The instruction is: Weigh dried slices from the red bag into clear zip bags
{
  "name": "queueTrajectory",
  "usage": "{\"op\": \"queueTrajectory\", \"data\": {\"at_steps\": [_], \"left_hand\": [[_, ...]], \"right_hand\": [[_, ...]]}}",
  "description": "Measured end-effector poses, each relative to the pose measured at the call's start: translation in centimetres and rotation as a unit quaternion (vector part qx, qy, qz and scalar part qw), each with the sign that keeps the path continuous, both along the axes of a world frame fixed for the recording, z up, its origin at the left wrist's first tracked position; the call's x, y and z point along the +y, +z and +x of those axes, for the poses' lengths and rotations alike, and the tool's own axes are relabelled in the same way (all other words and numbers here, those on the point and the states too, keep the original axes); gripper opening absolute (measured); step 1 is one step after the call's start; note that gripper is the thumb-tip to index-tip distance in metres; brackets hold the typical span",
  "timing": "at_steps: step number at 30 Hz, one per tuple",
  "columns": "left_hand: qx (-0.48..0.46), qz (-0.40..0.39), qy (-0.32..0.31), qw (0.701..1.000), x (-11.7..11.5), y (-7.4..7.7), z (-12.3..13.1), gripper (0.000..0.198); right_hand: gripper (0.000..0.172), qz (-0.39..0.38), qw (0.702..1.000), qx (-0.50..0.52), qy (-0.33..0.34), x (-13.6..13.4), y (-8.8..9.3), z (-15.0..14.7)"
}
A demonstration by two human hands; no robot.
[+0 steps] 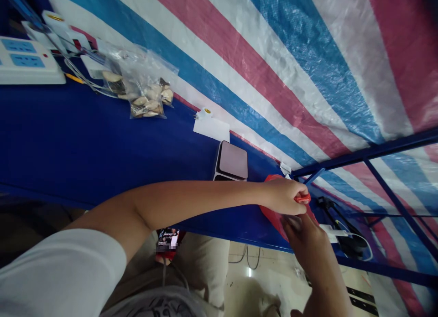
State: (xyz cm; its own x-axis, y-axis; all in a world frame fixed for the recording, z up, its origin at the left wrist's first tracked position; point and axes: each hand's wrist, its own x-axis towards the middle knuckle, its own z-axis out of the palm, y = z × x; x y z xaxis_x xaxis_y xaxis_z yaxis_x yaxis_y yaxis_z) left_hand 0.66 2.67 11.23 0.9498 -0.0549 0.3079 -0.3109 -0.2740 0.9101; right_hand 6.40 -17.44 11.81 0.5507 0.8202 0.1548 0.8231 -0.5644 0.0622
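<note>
Stretched across the blue table, my left hand (285, 196) is closed round the bunched top of a red plastic bag (273, 216), a twist of red sticking out past its fingers. Just below it, my right hand (304, 230) has its fingers bent against the bag's side. A small dark shape shows at its fingertips, but what it grips is not clear. Both hands hide much of the bag, and its contents cannot be seen. Left of the bag stands a small box-like device (233, 160) with a flat greyish-pink top, partly behind my left forearm.
Clear plastic bags (147, 100) of pale and dark pieces lie by the striped sheet. A power strip (29, 61) and cables sit far left. White paper (212, 127) lies behind the device. A phone (167, 239) is near my lap. Blue metal bars (369, 148) frame the right end.
</note>
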Motion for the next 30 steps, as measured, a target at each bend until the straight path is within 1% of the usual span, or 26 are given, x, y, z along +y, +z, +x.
{"op": "queueTrajectory", "data": {"at_steps": [2,4,7,9,11,12,14,15,17,18,20,22,23,24,25,27,28,30], "left_hand": [[-0.018,0.005,0.008,1.000,-0.1,-0.3,0.3,0.014],[-0.022,-0.018,0.022,0.999,-0.1,-0.5,0.5,0.008],[0.001,-0.079,0.033,0.996,-0.2,-0.7,0.9,0.007],[0.029,-0.141,0.017,0.989,-0.1,-0.5,0.9,0.010],[0.070,-0.216,-0.030,0.973,0.1,0.0,0.6,0.013],[0.089,-0.259,-0.061,0.960,0.2,0.4,0.4,0.013],[0.110,-0.345,-0.114,0.925,0.4,1.1,-0.1,0.013],[0.110,-0.381,-0.128,0.909,0.5,1.5,-0.3,0.013],[0.104,-0.430,-0.133,0.887,0.8,2.1,-0.4,0.014],[0.103,-0.441,-0.126,0.883,1.0,2.2,-0.4,0.015],[0.103,-0.452,-0.092,0.881,1.4,2.4,-0.2,0.019],[0.104,-0.448,-0.054,0.886,1.9,2.4,0.0,0.029],[0.099,-0.436,-0.038,0.894,2.2,2.4,0.0,0.036],[0.085,-0.413,-0.023,0.907,2.4,2.3,0.1,0.042],[0.056,-0.372,-0.009,0.927,2.6,2.1,0.2,0.046],[-0.036,-0.234,0.021,0.971,2.9,1.6,0.3,0.046],[-0.084,-0.151,0.030,0.984,2.9,1.3,0.3,0.041],[-0.140,-0.009,0.033,0.990,2.6,0.6,0.4,0.030]], "right_hand": [[0.031,-0.003,1.000,0.023,0.005,0.4,0.3,-0.2],[0.033,-0.021,0.999,0.036,-0.009,0.4,0.4,-0.3],[0.031,-0.032,0.998,0.021,-0.044,-0.2,0.5,0.2],[0.028,-0.013,0.997,-0.017,-0.074,-0.8,0.8,1.0],[0.029,0.014,0.992,-0.057,-0.108,-1.2,1.2,1.7],[0.030,0.020,0.991,-0.061,-0.113,-1.2,1.4,1.9],[0.030,0.005,0.996,-0.023,-0.091,-1.1,1.8,2.1],[0.028,-0.013,0.997,0.009,-0.071,-1.0,1.9,2.2],[0.027,-0.047,0.996,0.056,-0.047,-0.7,2.0,2.3],[0.027,-0.052,0.995,0.064,-0.048,-0.7,2.0,2.5],[0.029,-0.047,0.995,0.070,-0.057,-0.7,2.2,2.8],[0.031,-0.047,0.994,0.085,-0.056,-0.9,2.7,3.2],[0.031,-0.049,0.993,0.092,-0.053,-0.9,3.1,3.3],[0.032,-0.053,0.993,0.095,-0.050,-0.9,3.5,3.3],[0.032,-0.056,0.993,0.095,-0.046,-0.7,4.0,3.3],[0.033,-0.051,0.993,0.094,-0.042,0.1,4.8,3.1],[0.034,-0.045,0.993,0.097,-0.041,0.6,5.1,2.9],[0.035,-0.042,0.992,0.111,-0.034,1.6,5.4,2.4]]}}
